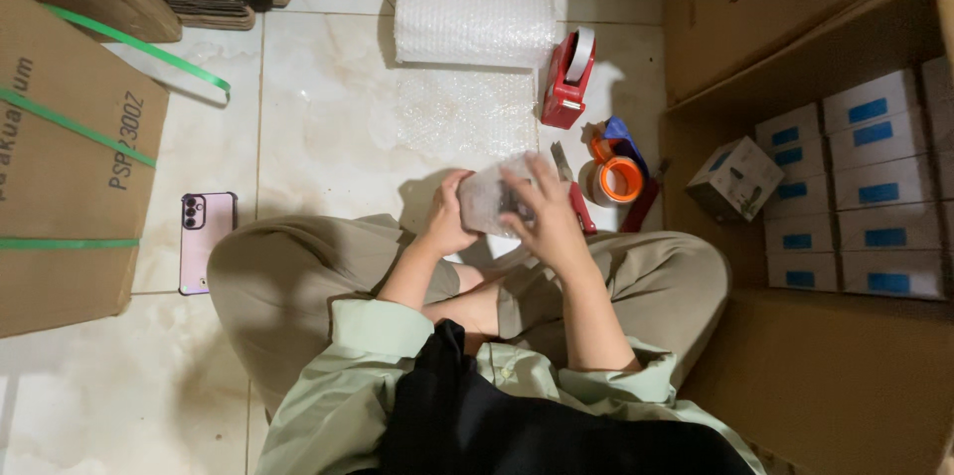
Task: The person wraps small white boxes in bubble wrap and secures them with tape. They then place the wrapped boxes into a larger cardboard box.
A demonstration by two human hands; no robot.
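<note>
Head view: left hand and right hand, each grip clasped around bubble-wrapped box.

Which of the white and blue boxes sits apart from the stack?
The tilted small box on the floor, left of the neatly stacked boxes inside the large carton.

Loose khaki trousers are worn, the cloth wide and softly creased over both legs. A pale green shirt with rolled-up sleeves is seen near the bottom of the view, its cuffs turned back above the elbows. A black garment is draped down the front between the sleeves. Both forearms and hands are left bare.
</note>
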